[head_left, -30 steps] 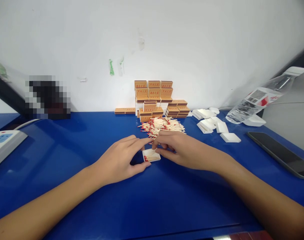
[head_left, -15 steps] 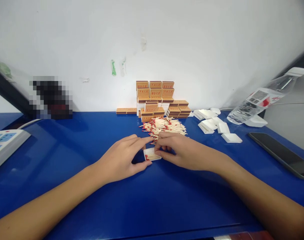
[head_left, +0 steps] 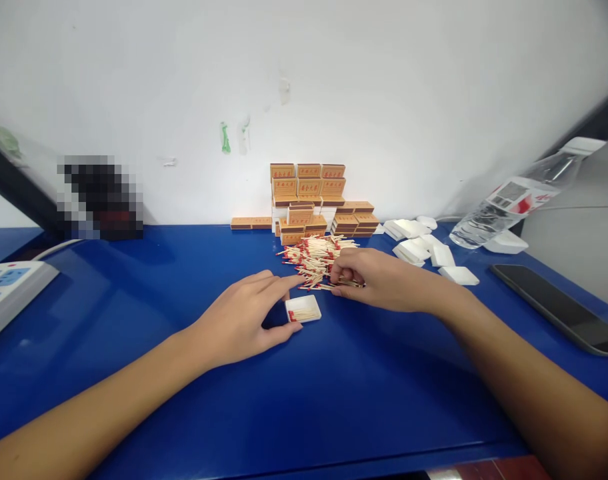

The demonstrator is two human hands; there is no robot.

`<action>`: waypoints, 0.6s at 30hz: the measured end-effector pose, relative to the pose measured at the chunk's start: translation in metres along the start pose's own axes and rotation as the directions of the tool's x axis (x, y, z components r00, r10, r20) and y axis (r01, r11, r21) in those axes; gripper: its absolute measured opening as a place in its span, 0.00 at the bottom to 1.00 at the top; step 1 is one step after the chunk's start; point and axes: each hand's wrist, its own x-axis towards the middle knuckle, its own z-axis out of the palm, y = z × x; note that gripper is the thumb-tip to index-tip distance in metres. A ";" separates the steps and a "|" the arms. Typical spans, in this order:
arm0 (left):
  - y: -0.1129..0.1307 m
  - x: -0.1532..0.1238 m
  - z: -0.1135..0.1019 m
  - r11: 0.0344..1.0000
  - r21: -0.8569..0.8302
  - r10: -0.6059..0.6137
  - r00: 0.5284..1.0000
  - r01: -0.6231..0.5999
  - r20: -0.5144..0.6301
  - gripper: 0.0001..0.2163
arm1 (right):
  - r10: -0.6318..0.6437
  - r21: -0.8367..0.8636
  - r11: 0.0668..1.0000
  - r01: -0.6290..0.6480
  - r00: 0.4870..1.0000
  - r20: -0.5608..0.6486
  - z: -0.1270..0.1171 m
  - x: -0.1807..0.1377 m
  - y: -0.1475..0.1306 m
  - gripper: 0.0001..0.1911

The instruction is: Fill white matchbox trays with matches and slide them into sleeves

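A small white matchbox tray [head_left: 311, 304] lies on the blue table, with several red-tipped matches [head_left: 304, 314] along its near side. My left hand [head_left: 244, 317] steadies the tray at its left end, thumb at the near corner and fingers at the far side. Just beyond the tray spreads a loose pile of matches [head_left: 317, 253]. At the pile's near right edge, my right hand [head_left: 371, 277] has its thumb and fingertips curled together on a match; how many it pinches is hidden.
Stacked orange matchboxes [head_left: 309, 188] stand against the wall behind the pile. White trays [head_left: 459, 275] lie scattered to the right, near a leaning plastic bottle [head_left: 514, 200] and a dark phone [head_left: 554, 307]. A power strip [head_left: 19, 287] sits at the left.
My right hand has left the tray and moved up and right to the match pile. The tray's inside now shows fully, while my left hand stays at its end.
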 end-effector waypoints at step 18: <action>-0.001 0.001 -0.001 1.000 -0.002 -0.017 1.000 0.017 0.016 0.27 | -0.043 0.032 0.999 0.044 0.999 -0.015 0.011 0.002 -0.007 0.05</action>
